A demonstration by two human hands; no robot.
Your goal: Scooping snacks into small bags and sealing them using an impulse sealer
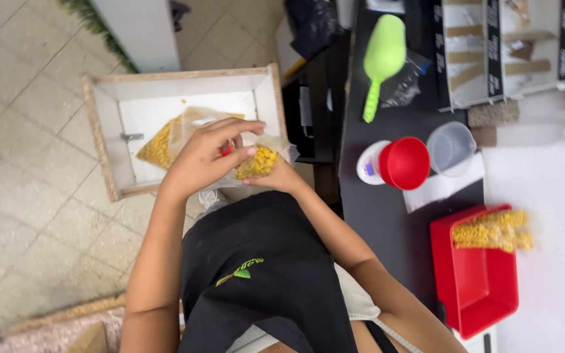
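A small clear bag of yellow corn kernels (257, 163) is held between both hands, above the edge of an open white wooden box (108, 134). My left hand (205, 159) comes over the top and pinches the bag's neck, with a small red piece showing at the fingertips. My right hand (278, 178) cups the bag from below and is mostly hidden behind it. A larger clear bag of corn (159, 145) lies inside the box beneath my hands. My black apron (263, 274) fills the lower middle of the view.
On the black counter (380, 216) to the right lie a green scoop (382, 60), a red cup (404, 163) and a clear plastic cup (451, 148). A red tray (475, 287) holds another bag of corn (493, 230). Tiled floor lies to the left.
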